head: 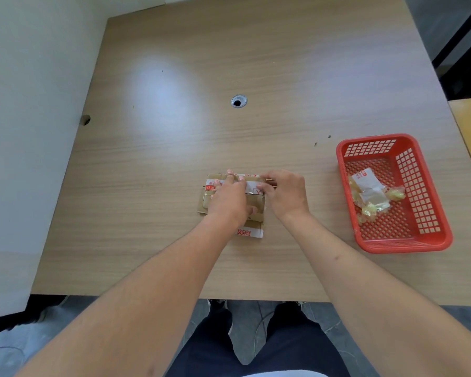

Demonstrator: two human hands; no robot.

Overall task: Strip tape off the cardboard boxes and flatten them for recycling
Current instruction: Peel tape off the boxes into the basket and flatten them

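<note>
Tape scraps (pixel 373 197) already lie in the basket (pixel 430 240) by the counter's (pixel 174 131) right edge, while the box (pixel 254 205) near the front edge, seemingly flattened, still bears tape; the left hand (pixel 229 198) presses it flat-fingered, and the right hand's (pixel 286 193) grip seems pinched at its far edge.

A wood-grain desk (pixel 174 159) with a round cable grommet (pixel 238 101) stands beside a white wall (pixel 33 104) on grey floor (pixel 245 330).

A small cardboard box (pixel 230 205) lay on the wooden table (pixel 174 148), near the front edge. The left hand (pixel 229 198) rested flat on top of it, fingers stretched toward its far edge. The right hand (pixel 284 193) sat at the box's right side, fingers curled and pinching at the white-and-red tape (pixel 249 183) there. To the right stood a red basket (pixel 430 235) holding crumpled tape scraps (pixel 373 195). A round cable hole (pixel 238 101) showed farther back.
</note>
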